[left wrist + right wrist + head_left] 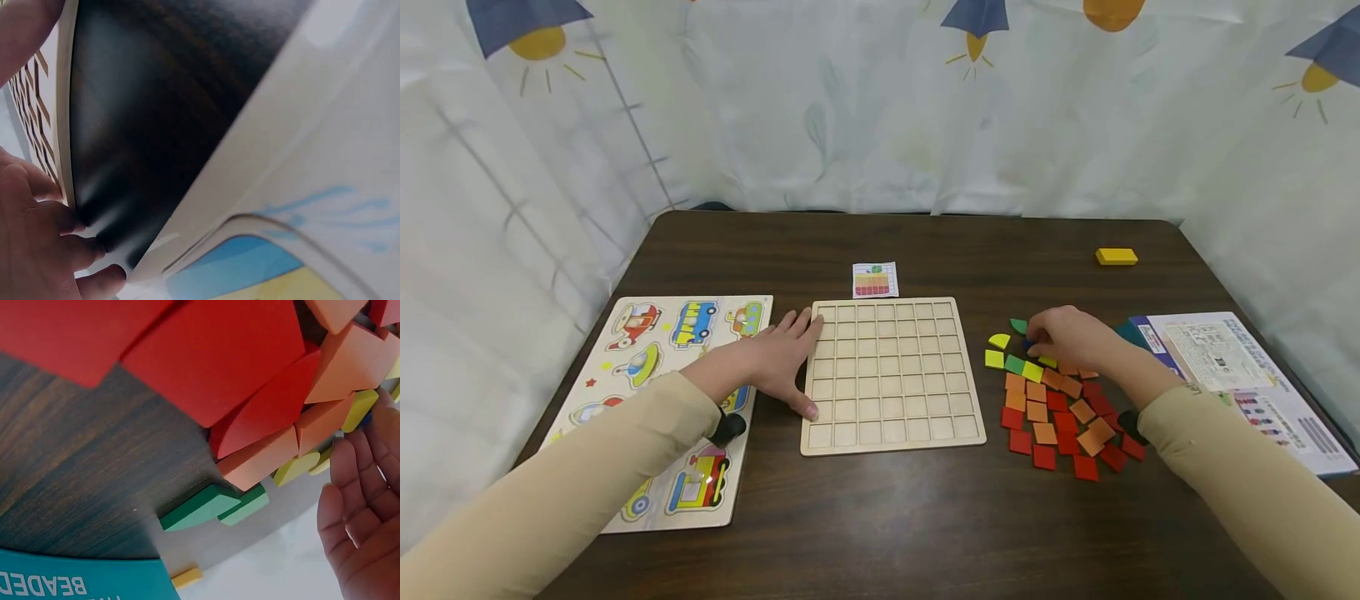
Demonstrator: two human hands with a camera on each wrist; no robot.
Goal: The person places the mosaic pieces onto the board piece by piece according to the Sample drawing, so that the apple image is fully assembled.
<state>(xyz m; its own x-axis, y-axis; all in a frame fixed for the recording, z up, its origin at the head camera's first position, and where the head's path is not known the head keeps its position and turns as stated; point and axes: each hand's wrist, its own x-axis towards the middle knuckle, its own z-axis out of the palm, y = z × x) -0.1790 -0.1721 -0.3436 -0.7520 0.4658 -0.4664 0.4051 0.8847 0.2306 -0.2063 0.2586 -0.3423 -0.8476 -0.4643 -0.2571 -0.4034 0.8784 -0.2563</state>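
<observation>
My left hand rests on the left edge of a wooden grid board, fingers spread and thumb near its lower corner. In the left wrist view, the fingers touch the board's rim. At the far side of a spread of coloured tiles, my right hand pinches a small blue tile between thumb and fingertips, mostly hidden. Close by lie a yellow tile, a green tile and a curved green piece. Orange tiles and red tiles are spread nearer me.
A small picture card lies behind the board. On the left is a vehicle puzzle board, partly under my left forearm. A printed box lies at the right, and a yellow block at the back right.
</observation>
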